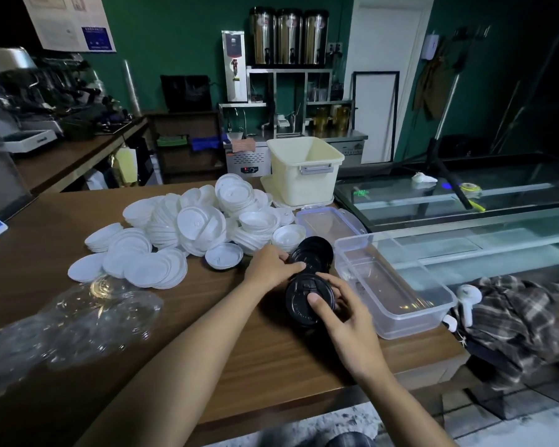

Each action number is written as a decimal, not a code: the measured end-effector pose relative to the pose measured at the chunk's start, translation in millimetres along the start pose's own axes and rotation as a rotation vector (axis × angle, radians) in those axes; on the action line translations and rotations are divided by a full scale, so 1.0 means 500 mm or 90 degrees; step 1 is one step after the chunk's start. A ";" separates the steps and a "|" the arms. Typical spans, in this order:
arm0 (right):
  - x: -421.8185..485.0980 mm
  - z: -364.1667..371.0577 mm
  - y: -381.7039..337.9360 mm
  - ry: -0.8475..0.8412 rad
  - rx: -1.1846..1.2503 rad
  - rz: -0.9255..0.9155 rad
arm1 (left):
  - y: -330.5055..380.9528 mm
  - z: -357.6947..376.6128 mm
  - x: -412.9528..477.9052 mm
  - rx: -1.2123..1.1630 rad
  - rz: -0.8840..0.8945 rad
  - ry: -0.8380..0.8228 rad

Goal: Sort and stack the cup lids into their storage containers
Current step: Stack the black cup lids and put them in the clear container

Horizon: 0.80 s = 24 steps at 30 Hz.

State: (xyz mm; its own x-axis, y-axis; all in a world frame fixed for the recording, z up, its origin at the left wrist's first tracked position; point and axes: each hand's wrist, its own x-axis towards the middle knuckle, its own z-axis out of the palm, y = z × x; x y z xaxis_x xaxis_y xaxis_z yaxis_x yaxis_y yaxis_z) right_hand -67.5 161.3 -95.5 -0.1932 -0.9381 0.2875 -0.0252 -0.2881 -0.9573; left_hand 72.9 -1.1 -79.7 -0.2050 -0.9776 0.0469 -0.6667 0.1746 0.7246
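left hand (pixel 270 266) and right hand (pixel 347 321) both curl their fingers (pixel 288 269) round a sideways stack of black lids (pixel 299 306) on the bench (pixel 239 350), seemingly touching the clear box (pixel 410 327).

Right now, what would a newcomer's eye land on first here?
The sprawling heap of white plastic cup lids covering the middle of the brown wooden counter stands out first. Just in front of it, the left hand and right hand grip a sideways stack of black plastic lids, beside the clear rectangular plastic container at the right. A loose pile of transparent lids glints at the near left.
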 end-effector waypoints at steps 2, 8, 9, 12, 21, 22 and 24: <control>0.000 0.000 0.000 0.000 -0.001 -0.002 | 0.001 -0.011 -0.007 -0.008 0.001 -0.011; 0.001 0.004 0.002 -0.010 -0.010 -0.007 | -0.048 -0.058 -0.065 -0.050 -0.052 0.034; 0.002 0.004 0.002 -0.012 -0.014 -0.006 | -0.061 -0.068 -0.078 -0.062 -0.055 0.050; 0.007 0.011 0.001 -0.006 -0.016 0.005 | -0.097 -0.096 -0.124 -0.071 -0.047 0.121; 0.076 0.085 0.001 -0.034 -0.049 0.040 | -0.177 -0.112 -0.195 -0.062 0.031 0.381; 0.084 0.095 0.002 -0.042 -0.053 0.039 | -0.173 -0.112 -0.196 -0.058 0.038 0.399; 0.093 0.111 0.005 -0.055 -0.052 0.037 | -0.169 -0.113 -0.198 -0.030 0.054 0.428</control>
State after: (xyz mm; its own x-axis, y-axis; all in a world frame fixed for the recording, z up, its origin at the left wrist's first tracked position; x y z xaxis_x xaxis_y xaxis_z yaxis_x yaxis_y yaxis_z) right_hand -22.2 106.5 -82.8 -0.1111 -0.9669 0.2295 -0.0966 -0.2193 -0.9709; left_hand 190.1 74.5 -106.8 0.2447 -0.8236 0.5116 -0.6330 0.2640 0.7278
